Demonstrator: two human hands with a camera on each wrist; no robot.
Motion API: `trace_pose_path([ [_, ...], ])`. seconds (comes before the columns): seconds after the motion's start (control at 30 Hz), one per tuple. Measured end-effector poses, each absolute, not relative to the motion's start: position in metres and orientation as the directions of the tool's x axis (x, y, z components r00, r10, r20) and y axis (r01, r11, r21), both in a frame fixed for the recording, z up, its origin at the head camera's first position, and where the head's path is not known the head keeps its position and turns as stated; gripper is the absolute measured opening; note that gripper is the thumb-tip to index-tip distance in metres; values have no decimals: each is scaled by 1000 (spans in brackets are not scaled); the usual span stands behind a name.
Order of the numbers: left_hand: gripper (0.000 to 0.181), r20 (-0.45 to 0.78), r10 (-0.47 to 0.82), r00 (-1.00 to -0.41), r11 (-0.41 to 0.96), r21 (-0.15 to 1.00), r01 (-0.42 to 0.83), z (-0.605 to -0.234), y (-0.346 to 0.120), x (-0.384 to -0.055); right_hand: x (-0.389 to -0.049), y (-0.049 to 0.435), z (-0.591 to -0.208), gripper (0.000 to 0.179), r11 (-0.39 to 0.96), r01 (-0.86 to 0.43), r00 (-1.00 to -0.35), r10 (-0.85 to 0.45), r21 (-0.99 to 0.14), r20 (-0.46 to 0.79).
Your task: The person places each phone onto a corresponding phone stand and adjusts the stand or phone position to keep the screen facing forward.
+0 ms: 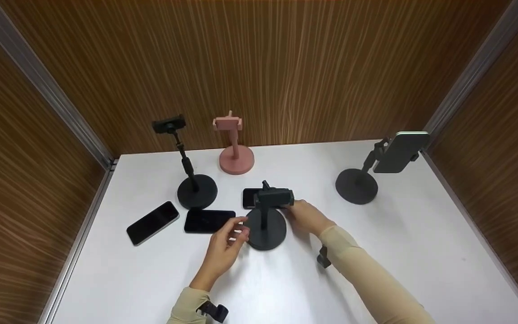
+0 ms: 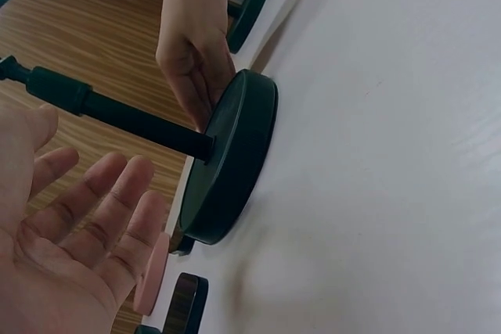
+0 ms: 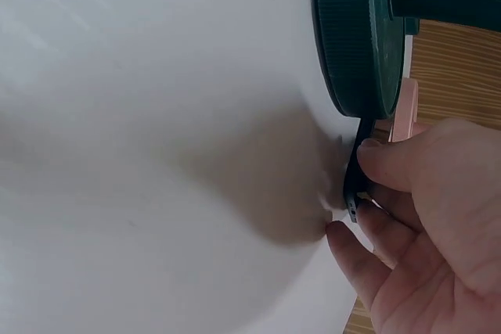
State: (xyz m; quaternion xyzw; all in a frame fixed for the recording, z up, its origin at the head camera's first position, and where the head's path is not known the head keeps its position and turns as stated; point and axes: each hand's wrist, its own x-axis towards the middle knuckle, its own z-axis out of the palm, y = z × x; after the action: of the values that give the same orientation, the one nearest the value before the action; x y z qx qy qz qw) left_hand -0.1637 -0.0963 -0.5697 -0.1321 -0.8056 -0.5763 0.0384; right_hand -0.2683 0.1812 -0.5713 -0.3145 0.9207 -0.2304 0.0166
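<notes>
A black phone stand (image 1: 264, 227) with a round base and a horizontal clamp stands between the two hands. Behind it lies a dark smartphone (image 1: 251, 198), partly hidden by the clamp and base. My right hand (image 1: 307, 217) pinches that phone's right end; in the right wrist view the thumb (image 3: 383, 163) is on one face and fingers are at the other side of the phone (image 3: 358, 170). At the left edge of the base, my left hand (image 1: 225, 247) holds nothing, its fingers loosely spread. The left wrist view shows its palm (image 2: 70, 271) beside the stand's pole (image 2: 141, 121).
Two more smartphones lie at the left, one flat (image 1: 209, 221) and one angled (image 1: 153, 223). Behind them stand a tall black stand (image 1: 197, 191) and a pink stand (image 1: 236, 159). At the right, another black stand (image 1: 356, 186) holds a phone (image 1: 401, 152). Wood-grain panels (image 1: 259, 72) enclose the white table (image 1: 421, 252).
</notes>
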Motion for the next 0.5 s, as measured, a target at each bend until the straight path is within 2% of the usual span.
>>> trace_pose_path([
  [0.17,34,219,165,-962,295,919,260,-569,-97,-164,-266,184,-572,39,703,-562,-813,-567,-435,135],
  [0.27,33,218,166,-962,293,920,259,-567,-97,-163,-265,186,-570,32,722,-548,-825,-551,-422,127],
  [0.4,32,222,166,-961,290,920,263,-565,-98,-164,-264,189,-566,24,764,-494,-849,-526,-416,42],
  [0.5,31,229,167,-959,293,917,270,-563,-98,-166,-262,193,-562,28,789,-461,-859,-512,-405,-19],
])
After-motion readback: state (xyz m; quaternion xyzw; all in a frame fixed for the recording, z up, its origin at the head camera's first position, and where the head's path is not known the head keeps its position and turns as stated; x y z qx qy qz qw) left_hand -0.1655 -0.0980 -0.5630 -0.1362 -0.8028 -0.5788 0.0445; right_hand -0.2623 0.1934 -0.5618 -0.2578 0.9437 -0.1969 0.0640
